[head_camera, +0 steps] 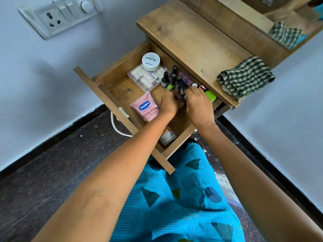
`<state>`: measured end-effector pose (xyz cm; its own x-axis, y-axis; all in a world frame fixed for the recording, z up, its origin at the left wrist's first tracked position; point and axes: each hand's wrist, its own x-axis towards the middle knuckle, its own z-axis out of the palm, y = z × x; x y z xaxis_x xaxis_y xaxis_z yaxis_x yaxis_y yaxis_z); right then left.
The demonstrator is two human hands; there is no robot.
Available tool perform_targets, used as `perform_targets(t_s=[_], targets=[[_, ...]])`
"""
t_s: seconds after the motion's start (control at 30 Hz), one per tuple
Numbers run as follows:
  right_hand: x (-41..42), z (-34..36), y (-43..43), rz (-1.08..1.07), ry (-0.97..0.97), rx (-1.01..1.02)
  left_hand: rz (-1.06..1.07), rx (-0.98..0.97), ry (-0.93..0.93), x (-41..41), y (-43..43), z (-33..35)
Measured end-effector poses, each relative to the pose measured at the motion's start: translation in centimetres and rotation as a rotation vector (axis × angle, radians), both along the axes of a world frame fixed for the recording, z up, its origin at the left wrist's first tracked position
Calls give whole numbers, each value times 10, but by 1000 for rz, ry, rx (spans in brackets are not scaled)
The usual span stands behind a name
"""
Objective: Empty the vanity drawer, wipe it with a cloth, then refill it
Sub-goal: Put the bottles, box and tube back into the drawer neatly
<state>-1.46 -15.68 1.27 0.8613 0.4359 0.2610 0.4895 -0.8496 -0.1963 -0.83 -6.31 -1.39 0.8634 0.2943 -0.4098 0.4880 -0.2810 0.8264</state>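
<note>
The wooden vanity drawer stands pulled out and holds cosmetics. A white nail polish remover jar sits on a clear plastic case at the back. Several nail polish bottles stand in a row along the inner side. A pink Vaseline tube lies at the left and a small clear jar near the front. My left hand and my right hand meet over the bottles, fingers curled round small dark ones. A checked cloth lies folded on the vanity top.
A green container sits in the drawer's right corner, partly under the vanity top. A mirror rises behind the top. A switchboard is on the left wall, and a white cable hangs below the drawer front.
</note>
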Motion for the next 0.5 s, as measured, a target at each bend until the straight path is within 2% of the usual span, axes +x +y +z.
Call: perform_targets(t_s=[0.07,0.17,0.23,0.33,0.4,0.5], targets=[[-3,5,1,-11,53,23,-9,-6,16,1,8,3],[-9,6,5,-46,176,38,-51,147,-33,-6,30,11],[-13,5,11,-85,331,115,-40,215,-56,-11,48,16],[-15,-2,24,-137,600,257,-21,357,23,-16,74,23],[-19,-6,31,-175,724,270,-57,467,97,-18,88,25],[-25,-11,41,-202,834,251,-145,467,242,-20,97,23]])
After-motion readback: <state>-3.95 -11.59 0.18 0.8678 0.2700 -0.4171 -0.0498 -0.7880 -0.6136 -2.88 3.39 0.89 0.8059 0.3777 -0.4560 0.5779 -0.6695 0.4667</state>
